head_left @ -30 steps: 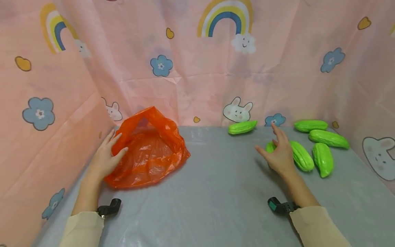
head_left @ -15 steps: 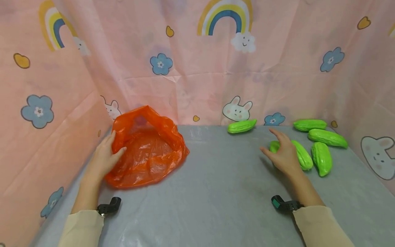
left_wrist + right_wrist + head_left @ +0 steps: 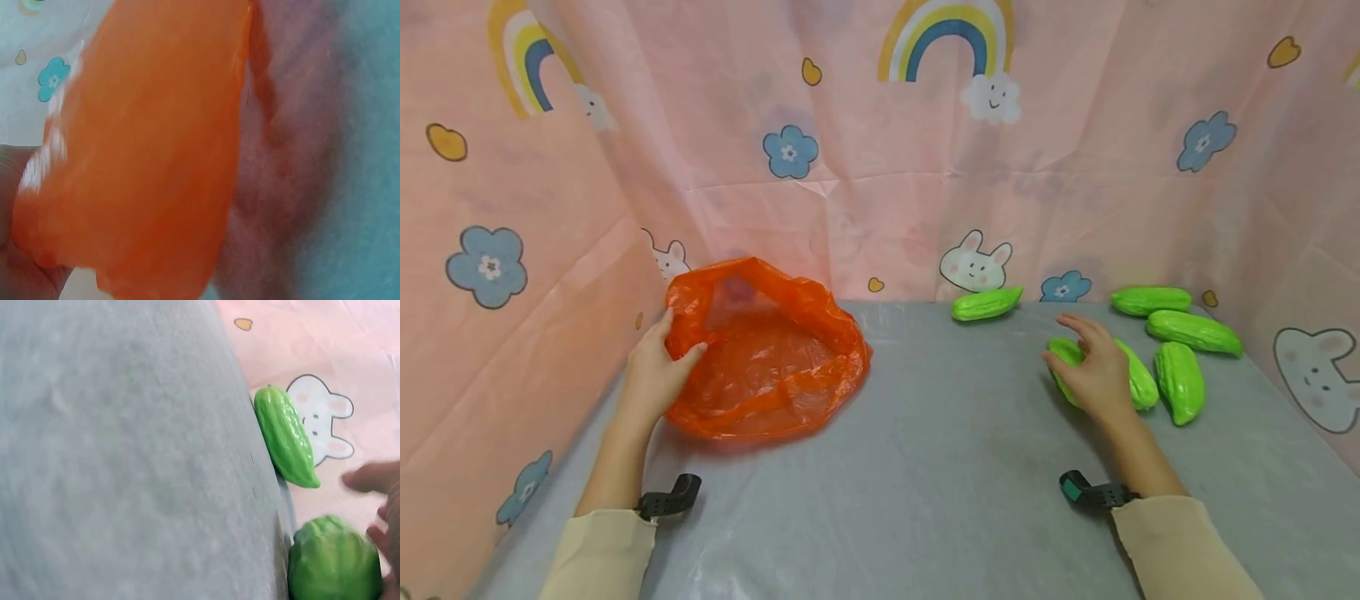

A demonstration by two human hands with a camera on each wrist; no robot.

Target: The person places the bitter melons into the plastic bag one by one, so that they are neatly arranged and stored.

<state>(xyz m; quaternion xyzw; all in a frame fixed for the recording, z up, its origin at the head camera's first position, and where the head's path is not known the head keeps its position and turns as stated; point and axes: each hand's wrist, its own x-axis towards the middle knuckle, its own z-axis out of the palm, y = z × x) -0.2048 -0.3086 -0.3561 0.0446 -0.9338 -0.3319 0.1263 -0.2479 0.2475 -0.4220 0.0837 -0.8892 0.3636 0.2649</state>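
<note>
A thin orange plastic bag (image 3: 752,367) stands with its mouth spread toward me on the left of the table. My left hand (image 3: 655,367) pinches its left rim between thumb and fingers; in the left wrist view the film (image 3: 150,144) covers most of the picture. My right hand (image 3: 1097,371) hovers over a bright green bitter melon (image 3: 1063,354), thumb and fingers curved but apart. In the right wrist view that melon (image 3: 334,559) lies close to the fingertips (image 3: 359,480); whether any finger touches it I cannot tell.
Another bitter melon (image 3: 1138,379) lies just right of my right hand, with several more (image 3: 1180,382) farther right. A single one (image 3: 987,304) rests by the back curtain (image 3: 880,208). Grey cloth (image 3: 880,492) covers the table between pink patterned sides.
The bag's front rim has lifted slightly and its right side spread rightward. My right hand has moved a little right and its fingers have drawn closer together above the melon.
</note>
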